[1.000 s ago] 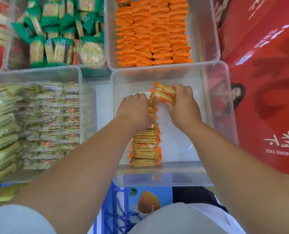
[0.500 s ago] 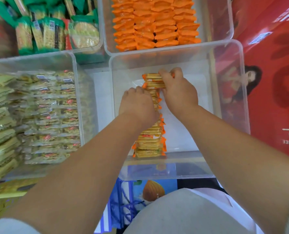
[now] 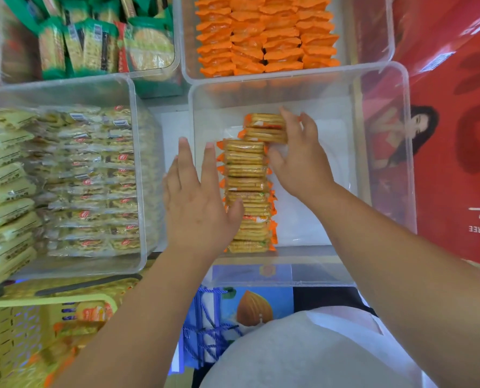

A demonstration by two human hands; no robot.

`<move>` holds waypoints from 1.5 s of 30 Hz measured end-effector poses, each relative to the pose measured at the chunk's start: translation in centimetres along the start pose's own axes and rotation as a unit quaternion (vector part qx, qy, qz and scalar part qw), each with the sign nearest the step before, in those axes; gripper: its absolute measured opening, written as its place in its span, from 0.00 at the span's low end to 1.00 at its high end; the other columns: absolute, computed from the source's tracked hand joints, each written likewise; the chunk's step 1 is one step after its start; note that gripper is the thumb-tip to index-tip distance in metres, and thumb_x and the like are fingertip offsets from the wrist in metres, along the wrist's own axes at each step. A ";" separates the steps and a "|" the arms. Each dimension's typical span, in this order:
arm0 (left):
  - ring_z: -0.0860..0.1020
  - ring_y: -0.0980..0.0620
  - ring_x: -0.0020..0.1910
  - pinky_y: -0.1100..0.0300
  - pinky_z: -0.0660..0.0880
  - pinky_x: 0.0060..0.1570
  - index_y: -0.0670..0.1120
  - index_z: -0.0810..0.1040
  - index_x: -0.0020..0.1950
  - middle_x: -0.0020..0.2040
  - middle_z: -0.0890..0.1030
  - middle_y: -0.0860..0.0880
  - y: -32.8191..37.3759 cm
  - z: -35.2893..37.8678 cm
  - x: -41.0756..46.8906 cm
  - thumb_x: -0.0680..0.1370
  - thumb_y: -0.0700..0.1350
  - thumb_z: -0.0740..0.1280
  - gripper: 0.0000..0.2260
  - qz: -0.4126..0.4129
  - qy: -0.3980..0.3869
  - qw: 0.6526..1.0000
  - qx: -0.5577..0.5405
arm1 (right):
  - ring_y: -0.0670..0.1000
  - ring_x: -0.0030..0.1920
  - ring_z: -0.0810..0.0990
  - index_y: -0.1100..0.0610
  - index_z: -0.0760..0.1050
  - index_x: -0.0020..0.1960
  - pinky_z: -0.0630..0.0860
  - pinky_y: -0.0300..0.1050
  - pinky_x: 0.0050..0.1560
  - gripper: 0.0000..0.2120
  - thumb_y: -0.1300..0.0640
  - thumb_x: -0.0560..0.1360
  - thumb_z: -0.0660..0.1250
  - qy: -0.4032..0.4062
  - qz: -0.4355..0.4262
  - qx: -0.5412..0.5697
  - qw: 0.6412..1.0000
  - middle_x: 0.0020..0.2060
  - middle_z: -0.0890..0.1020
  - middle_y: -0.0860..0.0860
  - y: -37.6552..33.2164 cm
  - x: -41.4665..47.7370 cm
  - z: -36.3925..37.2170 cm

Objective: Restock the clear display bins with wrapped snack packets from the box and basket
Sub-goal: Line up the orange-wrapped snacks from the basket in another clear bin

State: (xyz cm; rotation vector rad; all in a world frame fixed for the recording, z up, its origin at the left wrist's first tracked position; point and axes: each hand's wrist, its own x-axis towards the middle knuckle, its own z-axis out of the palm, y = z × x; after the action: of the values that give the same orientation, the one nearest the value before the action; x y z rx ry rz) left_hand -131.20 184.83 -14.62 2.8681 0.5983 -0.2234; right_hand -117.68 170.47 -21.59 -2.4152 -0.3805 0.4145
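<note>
In the near right clear bin (image 3: pixel 384 79), a row of orange-edged cracker packets (image 3: pixel 247 191) runs from the near wall toward the far side. The left hand (image 3: pixel 196 203) lies open, fingers spread, flat against the row's left flank. The right hand (image 3: pixel 297 158) is loosely open, its fingers seemingly resting on the two far packets (image 3: pixel 264 127), which sit offset right. A yellow basket (image 3: pixel 14 331) stands near left.
</note>
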 end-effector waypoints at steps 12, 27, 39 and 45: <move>0.62 0.34 0.77 0.40 0.65 0.73 0.46 0.56 0.83 0.83 0.51 0.37 -0.1 0.4 0.1 0.75 0.58 0.71 0.42 -0.012 -0.018 1.000 -0.007 | 0.63 0.81 0.44 0.44 0.51 0.82 0.56 0.60 0.78 0.36 0.33 0.79 0.57 -0.117 0.043 -0.053 0.991 0.81 0.34 0.55 -3.4 -0.6 3.1; 0.65 0.35 0.73 0.41 0.67 0.69 0.47 0.60 0.82 0.83 0.50 0.36 -0.1 0.5 0.2 0.76 0.57 0.70 0.39 -0.011 -0.028 1.000 -0.003 | 0.62 0.80 0.53 0.43 0.52 0.82 0.61 0.60 0.76 0.31 0.41 0.82 0.59 -0.148 -0.112 -0.073 0.980 0.83 0.47 0.50 -3.8 0.2 2.8; 0.67 0.36 0.72 0.43 0.69 0.68 0.47 0.60 0.81 0.83 0.50 0.37 -0.3 0.5 0.1 0.76 0.59 0.69 0.38 -0.011 -0.029 1.000 0.000 | 0.50 0.66 0.76 0.50 0.72 0.71 0.73 0.56 0.67 0.20 0.47 0.80 0.64 -0.034 0.078 0.255 0.963 0.65 0.78 0.49 -3.2 0.6 2.9; 0.69 0.35 0.70 0.42 0.70 0.66 0.47 0.62 0.80 0.82 0.51 0.37 -0.3 0.7 0.2 0.76 0.58 0.70 0.37 -0.010 -0.026 1.000 -0.001 | 0.51 0.77 0.64 0.53 0.61 0.80 0.64 0.53 0.76 0.31 0.45 0.81 0.63 -0.050 0.020 0.106 0.993 0.79 0.65 0.50 -3.0 0.6 3.2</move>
State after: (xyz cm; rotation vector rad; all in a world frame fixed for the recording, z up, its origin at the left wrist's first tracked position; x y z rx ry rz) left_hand -131.24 185.02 -15.36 2.8456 0.6169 -0.2991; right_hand -118.88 174.69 -22.20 -2.2036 -0.3163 0.5659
